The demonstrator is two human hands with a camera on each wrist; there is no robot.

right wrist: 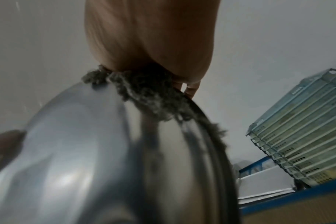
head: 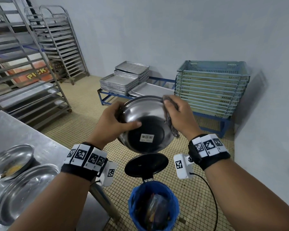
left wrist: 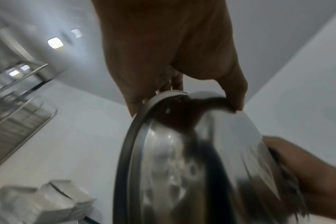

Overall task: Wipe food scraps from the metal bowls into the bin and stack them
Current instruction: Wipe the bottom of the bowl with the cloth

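A person holds a metal bowl (head: 145,124) in the air with both hands, tipped on edge so its rounded underside, bearing a white barcode sticker (head: 147,137), faces the camera and its open side faces away. The bowl hangs above a bin (head: 153,205) lined with a blue bag, which stands on the tiled floor with its black lid (head: 146,165) raised. The left hand (head: 114,120) grips the bowl's left rim, thumb stretched across the outside and the other fingers curled over the edge to the inside. The right hand (head: 177,114) is closed around a grey cloth (head: 171,125) and presses it over the bowl's upper right rim; a loose end of the cloth trails down the bowl's right side. In the right wrist view the frayed cloth (right wrist: 144,89) is bunched between the palm and the bowl's (right wrist: 98,151) rim. At lower left, on a steel table (head: 10,129), sit two more metal bowls: the farther bowl (head: 12,161) holds yellowish scraps, and the nearer bowl (head: 23,192) sits just beside it. Against the far wall, a low blue frame carries stacked metal trays (head: 123,79) and a tall stack of pale plastic crates (head: 210,87).
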